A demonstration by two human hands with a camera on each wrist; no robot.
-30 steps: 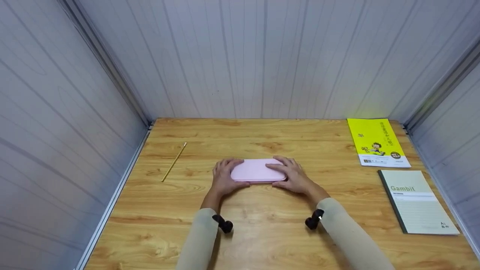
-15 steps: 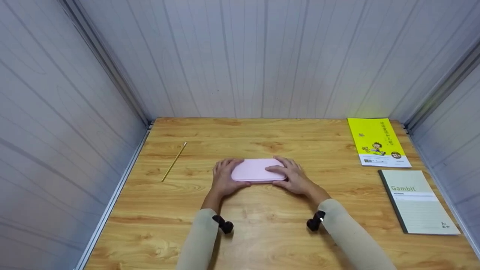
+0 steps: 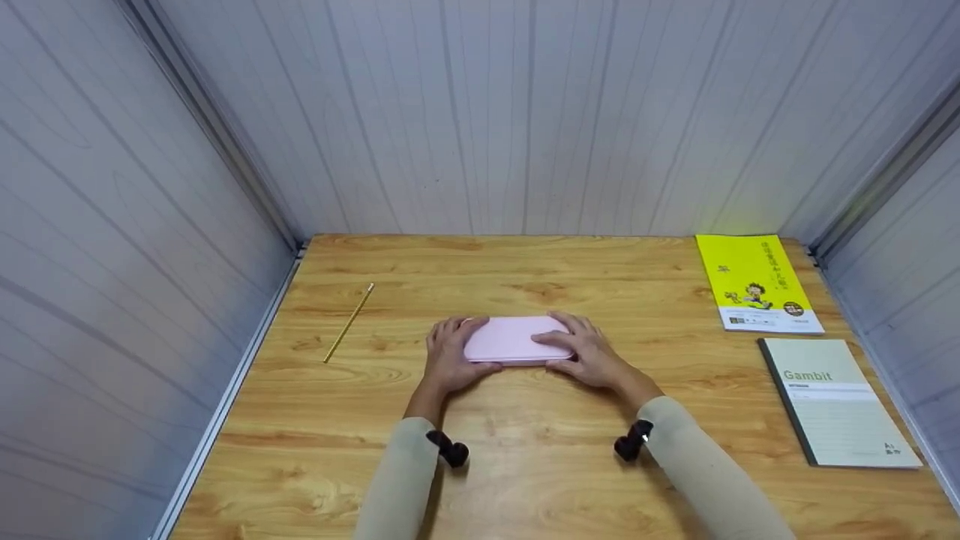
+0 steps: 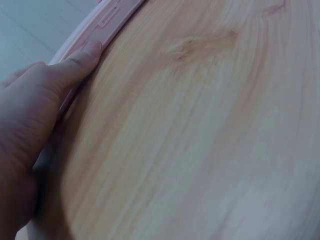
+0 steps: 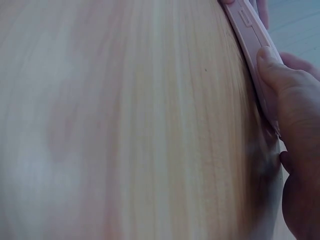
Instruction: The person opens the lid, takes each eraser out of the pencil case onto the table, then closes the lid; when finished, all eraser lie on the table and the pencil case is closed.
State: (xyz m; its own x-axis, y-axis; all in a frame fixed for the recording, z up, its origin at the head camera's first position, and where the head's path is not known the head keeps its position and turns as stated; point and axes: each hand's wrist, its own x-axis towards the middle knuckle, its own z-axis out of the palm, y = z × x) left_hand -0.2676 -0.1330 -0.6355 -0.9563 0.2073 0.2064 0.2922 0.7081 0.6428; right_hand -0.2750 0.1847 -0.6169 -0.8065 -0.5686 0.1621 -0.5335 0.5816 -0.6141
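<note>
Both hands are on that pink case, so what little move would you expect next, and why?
Probably lifting the lid. The left hand and right hand grip the ends of the closed pink case, thumbs pressed at its front seam beside the latch.

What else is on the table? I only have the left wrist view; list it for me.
Observer: A pencil lies on the table, off to the left of the left hand.
Operator: Report the right side.
Observer: A yellow book lies at the far right, and a Gambit notebook nearer than it.
Operator: Tell me what the right hand is doing.
Observer: The right hand grips the right end of the pink case, thumb on its near edge, fingers over the lid.
</note>
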